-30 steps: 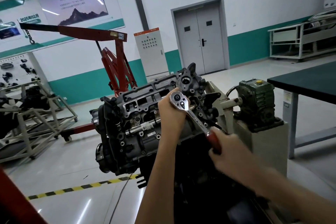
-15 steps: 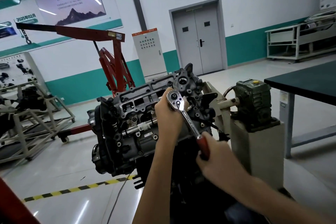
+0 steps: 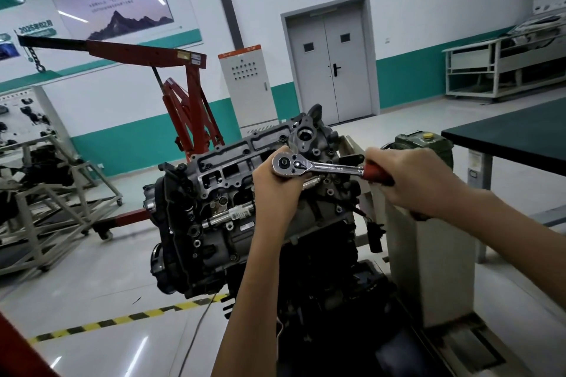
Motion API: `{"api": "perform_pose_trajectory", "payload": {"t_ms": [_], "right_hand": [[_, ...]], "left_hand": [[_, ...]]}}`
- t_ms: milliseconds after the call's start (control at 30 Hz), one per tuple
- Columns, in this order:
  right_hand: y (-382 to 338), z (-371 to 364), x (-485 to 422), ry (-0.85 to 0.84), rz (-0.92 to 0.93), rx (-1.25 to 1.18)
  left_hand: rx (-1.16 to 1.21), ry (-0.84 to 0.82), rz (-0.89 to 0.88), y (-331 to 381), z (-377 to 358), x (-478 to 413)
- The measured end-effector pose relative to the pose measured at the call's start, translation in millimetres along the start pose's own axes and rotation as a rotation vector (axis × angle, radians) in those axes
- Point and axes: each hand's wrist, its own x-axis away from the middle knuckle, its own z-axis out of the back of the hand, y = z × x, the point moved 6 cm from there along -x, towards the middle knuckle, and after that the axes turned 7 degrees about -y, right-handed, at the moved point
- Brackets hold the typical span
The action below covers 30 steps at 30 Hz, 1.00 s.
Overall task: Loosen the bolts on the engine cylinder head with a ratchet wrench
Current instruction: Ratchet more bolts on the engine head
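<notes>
1. An engine (image 3: 214, 217) sits on a stand in a workshop. It is tipped so that its cylinder head (image 3: 226, 162) faces up and towards the viewer.
2. A chrome wrench (image 3: 324, 166) with a red handle lies almost level across the right-hand end of the cylinder head. Its round head is to the left and its handle points right.
3. The left hand (image 3: 275, 190) is cupped behind the round head of the wrench, with the fingers curled round it (the bolt under the tool is hidden, so it cannot be made out).
4. The right hand (image 3: 413, 180) is closed tightly round the red handle, back of the hand upward, just to the right of the engine.
5. The left forearm rises from the bottom edge, and the right forearm comes in from the lower right.
6. Right of the engine, a green gearbox (image 3: 428, 144) sits on a pale pedestal (image 3: 428, 254). Beside it is the corner of a dark green worktop (image 3: 505, 138).
7. Behind the engine stands a red crane (image 3: 190, 92) with a chain hanging from its arm. Also behind are a grey control cabinet (image 3: 245, 86) and a grey double door (image 3: 330, 58) under a lit green sign.
8. A yellow and black stripe (image 3: 122, 320) runs along the glossy floor below the engine.
</notes>
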Motion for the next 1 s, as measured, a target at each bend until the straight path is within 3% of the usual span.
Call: {"api": "perform_pose_trajectory", "payload": {"t_ms": [200, 400, 600, 800, 900, 1000], "right_hand": [[-37.7, -39.2, 38.1, -0.016, -0.124, -0.195], [-109.5, -89.0, 54.2, -0.054, -0.257, -0.625], [-46.5, -49.9, 41.5, -0.104, -0.111, -0.303], [5.8, -1.4, -9.0, -0.061, 0.016, 0.016], [-2.6, -14.2, 1.1, -0.079, -0.055, -0.048], [-42.7, -42.6, 27.5, -0.099, -0.122, -0.333]], "left_hand": [[-0.042, 0.018, -0.056, 1.4, -1.5, 6.8], [0.024, 0.045, -0.053, 0.2, -1.8, 6.4], [0.035, 0.02, 0.037, -6.8, -2.2, 0.4], [0.037, -0.065, -0.024, 5.5, -1.3, -0.3], [0.039, -0.02, -0.031, 3.8, -0.6, 3.1], [-0.008, 0.066, -0.053, 2.9, -3.2, 5.6]]}}
